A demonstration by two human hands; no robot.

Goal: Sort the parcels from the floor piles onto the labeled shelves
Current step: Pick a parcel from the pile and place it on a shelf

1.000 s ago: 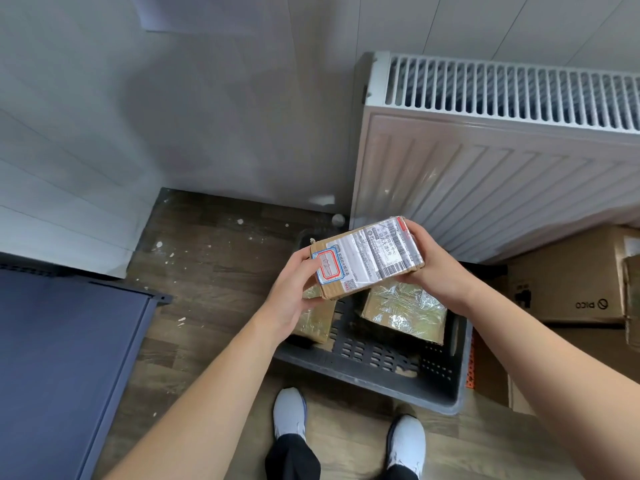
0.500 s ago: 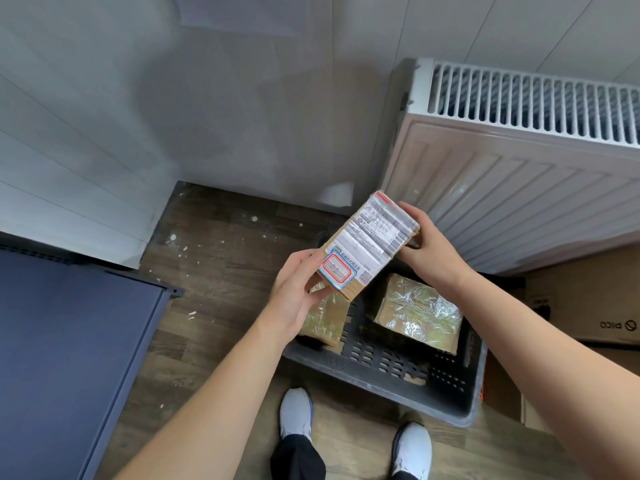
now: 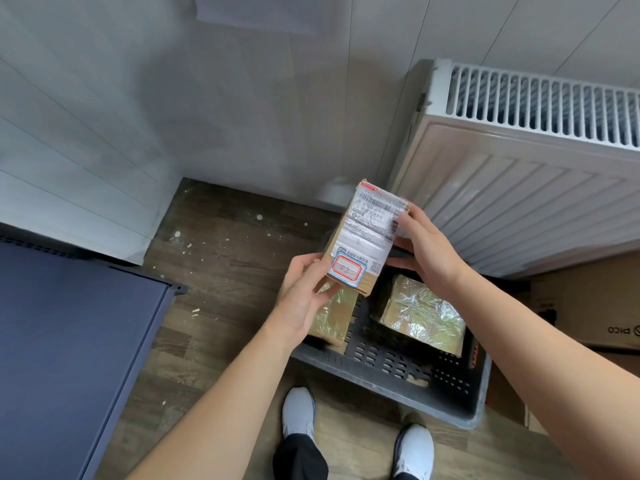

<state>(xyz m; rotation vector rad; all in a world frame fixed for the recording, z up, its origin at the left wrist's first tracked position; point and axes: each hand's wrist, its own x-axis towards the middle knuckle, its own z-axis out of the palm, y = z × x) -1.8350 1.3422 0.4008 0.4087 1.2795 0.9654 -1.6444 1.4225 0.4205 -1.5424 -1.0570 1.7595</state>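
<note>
The floor (image 3: 225, 271) is dark wood plank, flecked with white specks near the corner where 2 pale panelled walls (image 3: 156, 98) meet. A white radiator (image 3: 519, 202) stands against the right wall, with a brown cardboard box (image 3: 595, 306) below it at the frame's edge. A blue-grey flat-topped unit (image 3: 69, 341) fills the lower left. A dark grey perforated crate (image 3: 381, 379) sits on the floor just ahead of 2 white shoes (image 3: 299, 410), and 2 foil-taped packages (image 3: 422, 313) lie inside it.

1 second ago the parcel (image 3: 363, 240) lay almost crosswise between the hands. Half a second ago it was slanted. Now it points lengthwise away from the person, its far end raised toward the radiator.

The parcel is held in the air above the crate's far-left part. It is a small oblong cardboard box under clear tape, with a white shipping label and barcode covering its top face and a red-and-blue bordered sticker at the near end. The left grip (image 3: 304, 296) is clamped on its near left corner, fingers curled round the edge. The right grip (image 3: 429, 251) pinches the right long side, thumb on the label.
</note>
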